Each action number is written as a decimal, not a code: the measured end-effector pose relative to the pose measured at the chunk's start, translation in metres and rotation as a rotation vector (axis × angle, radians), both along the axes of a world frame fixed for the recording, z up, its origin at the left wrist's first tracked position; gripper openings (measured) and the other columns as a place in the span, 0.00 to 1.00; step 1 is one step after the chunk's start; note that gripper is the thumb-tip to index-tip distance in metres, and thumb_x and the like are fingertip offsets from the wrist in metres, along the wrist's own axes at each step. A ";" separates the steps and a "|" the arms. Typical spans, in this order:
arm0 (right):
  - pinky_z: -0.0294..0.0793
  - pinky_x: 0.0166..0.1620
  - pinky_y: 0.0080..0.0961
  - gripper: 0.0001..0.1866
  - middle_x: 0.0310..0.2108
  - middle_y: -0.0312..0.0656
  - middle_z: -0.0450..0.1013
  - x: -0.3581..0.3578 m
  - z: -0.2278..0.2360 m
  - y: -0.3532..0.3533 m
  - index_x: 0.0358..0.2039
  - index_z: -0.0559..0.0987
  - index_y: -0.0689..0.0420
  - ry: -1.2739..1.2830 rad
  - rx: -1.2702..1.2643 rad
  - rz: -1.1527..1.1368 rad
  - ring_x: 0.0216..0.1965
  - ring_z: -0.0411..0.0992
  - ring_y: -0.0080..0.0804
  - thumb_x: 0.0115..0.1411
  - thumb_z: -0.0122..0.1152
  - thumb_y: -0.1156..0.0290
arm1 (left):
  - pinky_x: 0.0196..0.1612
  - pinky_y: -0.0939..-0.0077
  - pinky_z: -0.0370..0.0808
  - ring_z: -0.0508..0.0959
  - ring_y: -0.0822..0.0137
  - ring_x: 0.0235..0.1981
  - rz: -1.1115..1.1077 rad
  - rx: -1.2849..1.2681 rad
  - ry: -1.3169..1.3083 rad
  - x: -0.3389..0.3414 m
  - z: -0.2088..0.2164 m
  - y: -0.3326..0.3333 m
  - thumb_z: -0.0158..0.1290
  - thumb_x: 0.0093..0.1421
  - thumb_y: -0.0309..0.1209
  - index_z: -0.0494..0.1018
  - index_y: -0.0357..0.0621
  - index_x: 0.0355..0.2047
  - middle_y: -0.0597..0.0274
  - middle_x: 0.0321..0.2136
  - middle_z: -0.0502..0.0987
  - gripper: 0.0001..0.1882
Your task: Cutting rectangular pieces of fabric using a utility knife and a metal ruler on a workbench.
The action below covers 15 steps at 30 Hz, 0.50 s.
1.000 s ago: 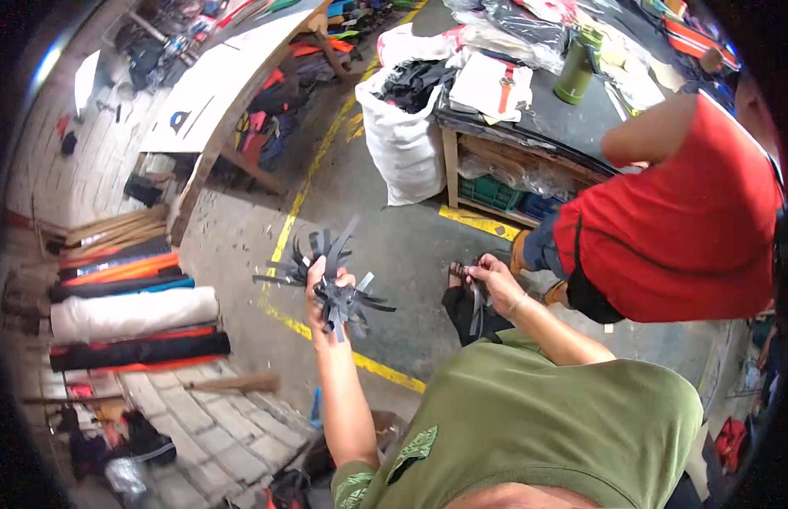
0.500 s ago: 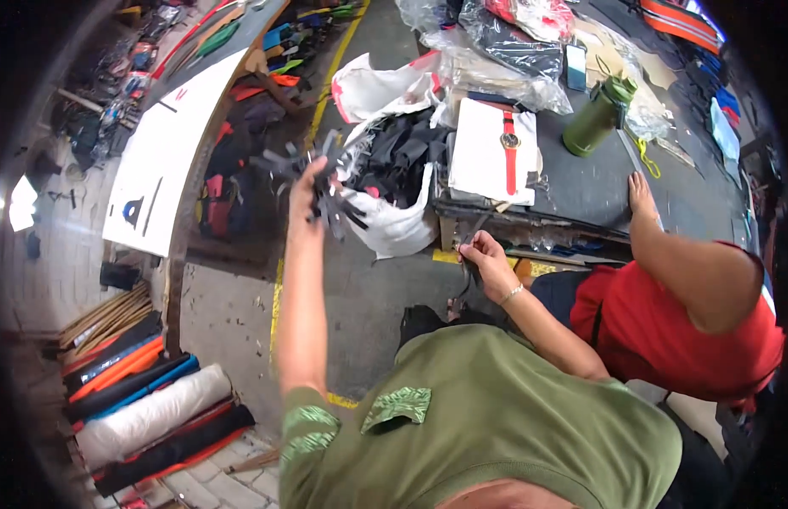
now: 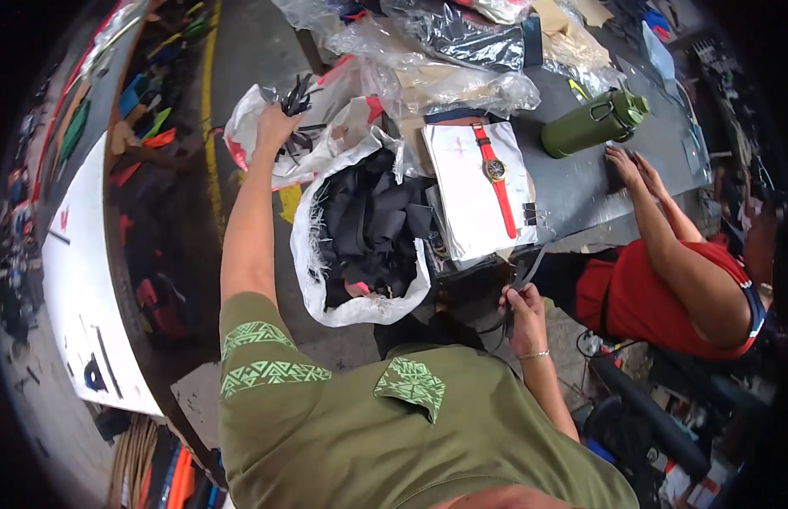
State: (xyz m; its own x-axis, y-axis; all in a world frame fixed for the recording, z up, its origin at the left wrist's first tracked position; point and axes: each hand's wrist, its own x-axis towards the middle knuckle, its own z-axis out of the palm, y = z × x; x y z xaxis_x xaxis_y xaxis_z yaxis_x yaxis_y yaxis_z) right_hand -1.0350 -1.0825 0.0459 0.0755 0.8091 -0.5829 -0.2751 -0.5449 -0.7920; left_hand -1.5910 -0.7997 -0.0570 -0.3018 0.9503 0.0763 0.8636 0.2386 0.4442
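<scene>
My left hand (image 3: pixel 277 129) reaches far forward, closed around a bunch of black strips (image 3: pixel 296 97). It is over a white bag with red edges (image 3: pixel 243 119); whether they touch I cannot tell. Nearer to me stands an open white woven sack (image 3: pixel 307 288) full of black fabric pieces (image 3: pixel 373 216), with a bit of pink among them. My right hand (image 3: pixel 525 316), wearing a bracelet, pinches a few thin black strips (image 3: pixel 526 270) in front of the table's near edge. Their lower ends hang partly hidden beside the hand.
On the dark table (image 3: pixel 581 204) lie a paper stack (image 3: pixel 458 195), a red-strapped watch (image 3: pixel 494 174), a green bottle (image 3: pixel 593 123) and clear plastic wrapping (image 3: pixel 470 89). A person in red (image 3: pixel 665 297) rests their hands on the table at the right. A white-topped table (image 3: pixel 89 280) stands left.
My left hand has carried the bunch of strips forward, from beside the woven sack to over the red-edged bag. My right hand still holds its strips. The view has shifted.
</scene>
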 end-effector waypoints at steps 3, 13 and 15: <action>0.72 0.36 0.22 0.06 0.37 0.39 0.75 -0.018 0.002 0.000 0.36 0.69 0.54 -0.053 -0.017 -0.063 0.34 0.73 0.25 0.64 0.58 0.77 | 0.56 0.50 0.71 0.74 0.46 0.55 -0.054 -0.239 0.016 0.030 -0.024 0.028 0.58 0.47 0.69 0.73 0.41 0.54 0.43 0.58 0.70 0.47; 0.73 0.37 0.23 0.06 0.37 0.36 0.75 -0.085 0.016 0.042 0.37 0.70 0.53 -0.033 0.024 -0.013 0.34 0.73 0.23 0.65 0.60 0.74 | 0.53 0.59 0.73 0.77 0.42 0.46 -0.141 0.193 0.021 -0.084 -0.137 0.066 0.49 0.57 0.29 0.79 0.49 0.47 0.51 0.42 0.82 0.18; 0.73 0.36 0.23 0.06 0.37 0.36 0.75 -0.096 0.015 0.052 0.37 0.70 0.53 -0.058 0.025 -0.010 0.34 0.73 0.23 0.65 0.60 0.74 | 0.55 0.55 0.71 0.76 0.44 0.49 -0.136 0.071 -0.129 -0.072 -0.136 0.067 0.51 0.57 0.33 0.78 0.50 0.49 0.52 0.45 0.80 0.19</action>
State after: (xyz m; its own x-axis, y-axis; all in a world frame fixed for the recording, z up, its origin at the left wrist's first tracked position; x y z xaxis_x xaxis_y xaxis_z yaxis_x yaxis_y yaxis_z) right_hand -1.1315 -1.0309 0.0608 0.1162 0.8222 -0.5572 -0.2338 -0.5226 -0.8199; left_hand -1.6631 -0.7324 -0.1933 -0.1823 0.9767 0.1136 0.8203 0.0874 0.5652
